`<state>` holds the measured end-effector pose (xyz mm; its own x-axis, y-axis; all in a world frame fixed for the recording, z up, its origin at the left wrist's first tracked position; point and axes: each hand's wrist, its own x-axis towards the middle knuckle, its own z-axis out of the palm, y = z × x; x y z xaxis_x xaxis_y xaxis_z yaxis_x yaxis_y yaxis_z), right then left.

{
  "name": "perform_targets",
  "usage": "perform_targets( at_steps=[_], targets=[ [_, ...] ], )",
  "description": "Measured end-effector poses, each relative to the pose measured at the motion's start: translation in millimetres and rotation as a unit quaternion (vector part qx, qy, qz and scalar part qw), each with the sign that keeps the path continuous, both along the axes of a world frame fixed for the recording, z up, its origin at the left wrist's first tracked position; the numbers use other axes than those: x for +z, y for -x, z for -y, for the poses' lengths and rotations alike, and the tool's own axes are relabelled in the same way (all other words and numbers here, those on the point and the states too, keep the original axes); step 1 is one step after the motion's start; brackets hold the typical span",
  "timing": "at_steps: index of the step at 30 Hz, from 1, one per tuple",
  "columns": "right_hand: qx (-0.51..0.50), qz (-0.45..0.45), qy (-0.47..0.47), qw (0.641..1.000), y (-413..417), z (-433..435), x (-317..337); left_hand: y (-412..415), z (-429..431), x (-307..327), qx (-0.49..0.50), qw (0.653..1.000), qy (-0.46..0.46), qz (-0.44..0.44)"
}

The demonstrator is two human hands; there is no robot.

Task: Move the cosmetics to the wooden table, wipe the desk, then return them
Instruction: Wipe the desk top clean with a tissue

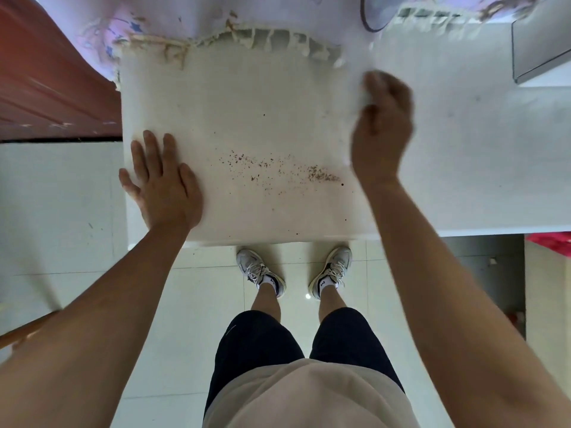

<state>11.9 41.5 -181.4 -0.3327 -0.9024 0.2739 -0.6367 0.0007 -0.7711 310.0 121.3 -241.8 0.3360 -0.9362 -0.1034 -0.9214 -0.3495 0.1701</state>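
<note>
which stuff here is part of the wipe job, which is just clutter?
Job:
- white desk
- brown crumbs
- right hand, blurred, holding something white, probably a wipe
- left hand, flat at desk corner

Lying about:
- grey laptop
- fan base
- floral cloth

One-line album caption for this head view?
Left hand flat on the white desk, right hand wiping with a cloth.

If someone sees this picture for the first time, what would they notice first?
Probably the brown crumbs scattered across the near middle of the white desk. Next, the left hand pressed flat at the desk's left edge, and the blurred right hand gripping something white, seemingly wiping.
</note>
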Motion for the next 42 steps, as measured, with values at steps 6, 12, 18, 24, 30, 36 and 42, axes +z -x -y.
perform_targets(
  at_steps=[6, 12, 18, 24, 30, 36, 42],
  targets=[
    [-0.125, -0.18, -0.21, 0.953, 79.0, -58.0, -37.0, 0.7, 0.9, -1.5, 0.005, 1.0, 0.004, 0.006],
    [0.015, -0.154, -0.212, 0.965, -17.5, -75.2, -39.5, 1.2, 1.4, -2.9, 0.013, 1.0, 0.007, 0.008],
    [0.217, -0.14, -0.178, 0.95, -86.7, -61.4, -17.1, 1.0, 1.0, -2.6, 0.016, 1.0, 0.012, 0.006],
    [-0.031, -0.005, -0.057, 0.998, -0.9, -20.6, -6.9, 1.9, 0.8, -3.3, 0.016, 1.0, 0.01, 0.008],
    [-0.088, -0.162, -0.275, 0.944, 29.0, -4.3, -31.6, 0.5, 0.3, -2.2, 0.014, 1.0, 0.007, 0.009],
    [0.278, -0.252, -0.207, 0.903, -98.7, -7.7, -28.7, 1.2, 0.2, -0.9, 0.011, 1.0, 0.004, 0.013],
    [0.22, -0.078, -0.134, 0.963, -59.8, -15.5, -16.2, 3.1, 1.2, 0.3, 0.014, 1.0, 0.0, 0.022]
  ],
)
